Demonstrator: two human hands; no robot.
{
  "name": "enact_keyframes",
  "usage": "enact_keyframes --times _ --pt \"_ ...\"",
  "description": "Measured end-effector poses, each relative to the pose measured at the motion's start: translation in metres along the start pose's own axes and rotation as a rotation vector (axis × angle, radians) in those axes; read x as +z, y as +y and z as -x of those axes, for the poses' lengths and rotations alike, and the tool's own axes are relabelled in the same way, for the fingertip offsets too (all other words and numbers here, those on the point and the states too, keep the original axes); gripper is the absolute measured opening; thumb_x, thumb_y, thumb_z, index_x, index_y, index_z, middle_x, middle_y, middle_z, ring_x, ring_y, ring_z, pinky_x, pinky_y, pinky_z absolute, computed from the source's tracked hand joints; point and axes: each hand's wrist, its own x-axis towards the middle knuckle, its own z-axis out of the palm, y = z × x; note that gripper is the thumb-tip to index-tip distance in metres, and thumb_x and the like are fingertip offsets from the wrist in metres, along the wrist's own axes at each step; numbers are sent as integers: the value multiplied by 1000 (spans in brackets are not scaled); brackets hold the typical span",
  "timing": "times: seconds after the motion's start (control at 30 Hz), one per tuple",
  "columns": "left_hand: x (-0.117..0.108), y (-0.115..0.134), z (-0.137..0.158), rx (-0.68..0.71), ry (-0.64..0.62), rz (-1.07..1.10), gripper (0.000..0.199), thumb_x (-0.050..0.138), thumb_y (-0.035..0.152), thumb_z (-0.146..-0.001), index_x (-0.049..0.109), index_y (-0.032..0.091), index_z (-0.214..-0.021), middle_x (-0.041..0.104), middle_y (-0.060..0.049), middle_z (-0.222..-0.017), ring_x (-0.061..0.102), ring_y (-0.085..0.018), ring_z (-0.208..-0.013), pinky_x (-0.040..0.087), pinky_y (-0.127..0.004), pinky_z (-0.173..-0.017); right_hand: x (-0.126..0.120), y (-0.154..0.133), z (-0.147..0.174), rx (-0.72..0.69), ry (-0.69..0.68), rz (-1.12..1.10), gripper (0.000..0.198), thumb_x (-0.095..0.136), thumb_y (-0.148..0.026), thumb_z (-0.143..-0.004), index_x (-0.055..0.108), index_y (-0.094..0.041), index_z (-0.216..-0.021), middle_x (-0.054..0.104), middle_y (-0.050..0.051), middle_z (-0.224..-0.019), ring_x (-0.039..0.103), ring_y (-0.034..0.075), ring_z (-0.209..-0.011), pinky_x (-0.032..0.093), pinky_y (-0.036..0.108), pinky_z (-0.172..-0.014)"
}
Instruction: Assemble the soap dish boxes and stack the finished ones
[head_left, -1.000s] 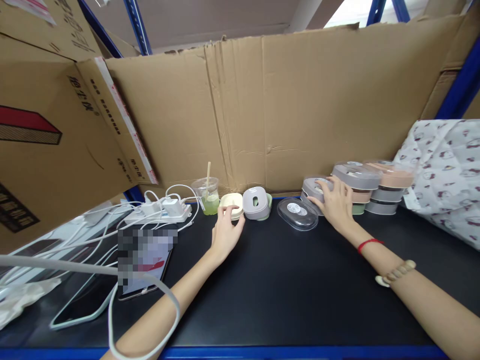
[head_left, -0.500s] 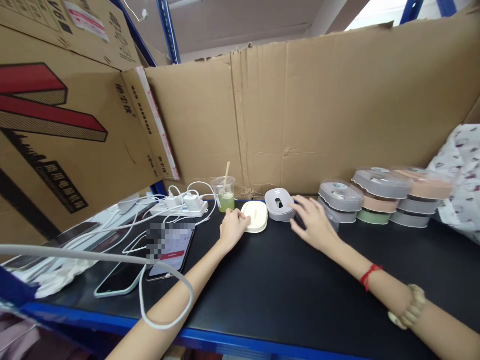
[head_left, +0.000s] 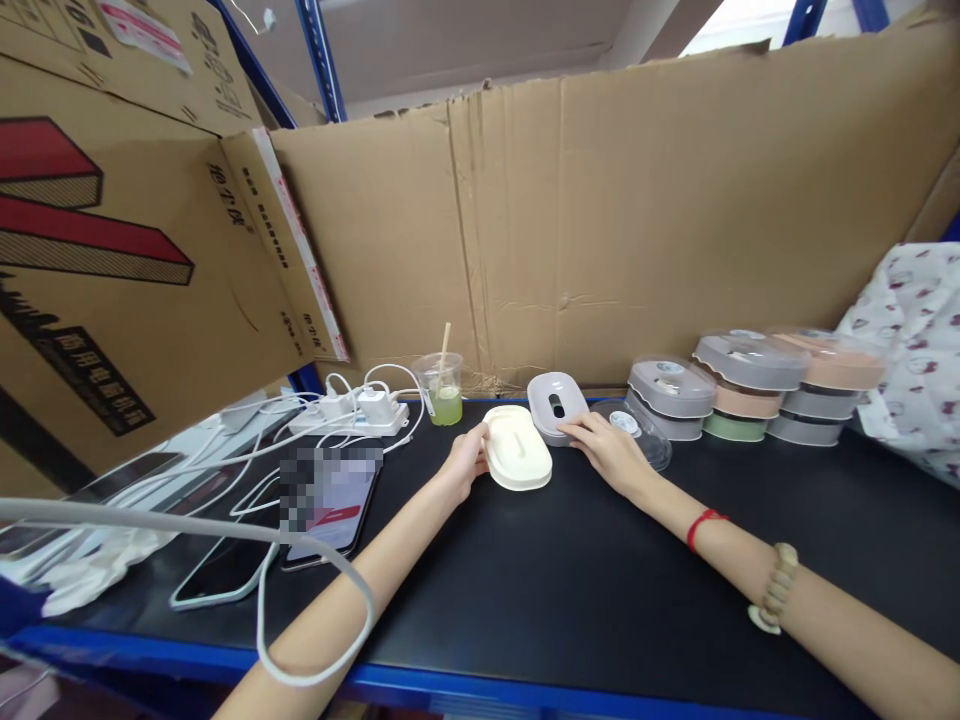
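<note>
My left hand (head_left: 466, 464) is closed on the left edge of a shallow cream-coloured, rounded oblong piece (head_left: 521, 452), tilted a little off the black table. Just behind it and to the right sits a grey oblong plastic box (head_left: 551, 392) with an oval opening in its top. My right hand (head_left: 611, 455) has its fingers closed on that box's near right edge; the thumb is mostly hidden. A clear plastic lid (head_left: 658, 447) with a round sticker lies behind and beside my right hand, partly covered by it.
Stacked grey, peach and green boxes (head_left: 742, 400) with clear lids stand right, beside a patterned white bag (head_left: 907, 350). A cup of green drink (head_left: 448, 403), a power strip (head_left: 390, 420), phones (head_left: 345, 510) and loose white cables are left. A cardboard wall (head_left: 637, 220) closes the back.
My left hand has lifted and turned the cream piece, bringing it nearer. My right hand, spread beside the grey box before, has moved left onto its edge. The clear lid shows more now.
</note>
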Motion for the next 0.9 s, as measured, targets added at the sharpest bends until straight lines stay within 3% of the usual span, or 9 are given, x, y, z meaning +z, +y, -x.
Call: enact_keyframes --times 0.13,0.37,0.47,0.57,0.63,0.7,0.8,0.83,0.9 --pt "3 -1 1 21 -4 146 9 46 10 -75 47 15 -68 51 -1 -56 51 -11 -48 44 -23 -53 -1 0 1 -46 148 64 31 40 -6 -86 67 -16 -95 64 8 -80 60 17 -74 47 24 -53" --pt "5 -5 -4 95 76 247 9 46 10 -78 50 15 -83 58 -1 -75 56 -12 -63 45 -21 -56 -21 -19 -1 -135 525 114 21 47 -16 -90 67 -16 -97 62 3 -69 53 12 -61 43 22 -52" --pt "8 -4 -1 68 -11 339 11 42 18 -84 52 15 -88 60 -2 -75 58 -12 -65 46 -22 -59 -28 -33 0 -269 481 -69 21 44 -16 -91 65 -15 -97 63 4 -74 55 11 -66 47 21 -59" --pt "9 -3 3 33 -181 376 30 39 37 -88 58 14 -93 64 -5 -77 61 -16 -71 47 -25 -62 -27 -42 0 -344 376 -217 23 42 -15 -92 63 -15 -98 63 5 -79 57 11 -71 49 19 -60" --pt "9 -4 4 53 -227 337 35 50 45 -80 60 15 -95 65 -6 -82 62 -19 -74 47 -28 -64 -25 -44 1 -358 340 -258 24 41 -13 -92 63 -15 -99 63 6 -81 57 11 -73 49 19 -62" --pt "8 -6 4 106 -182 288 34 64 37 -67 59 16 -94 65 -5 -83 61 -19 -74 47 -27 -64 -23 -44 2 -358 325 -285 24 40 -13 -91 64 -16 -97 62 6 -83 58 11 -75 50 20 -63" --pt "7 -11 2 153 -91 288 36 65 23 -57 57 17 -91 63 -2 -83 58 -17 -76 46 -26 -66 -21 -44 3 -181 337 -375 18 47 -22 -89 64 -20 -94 60 8 -94 59 13 -82 52 25 -69" --pt "8 -12 2 170 -81 290 37 64 21 -55 57 17 -91 62 -1 -83 58 -17 -78 46 -25 -68 -21 -44 3 -60 348 -444 18 50 -28 -87 63 -20 -97 58 9 -100 59 15 -88 52 27 -72" --pt "9 -12 4 231 -101 276 41 62 19 -52 57 19 -93 61 0 -86 56 -17 -83 45 -25 -72 -20 -45 3 223 336 -657 36 54 -39 -81 56 -20 -111 53 12 -113 58 20 -98 53 32 -74"
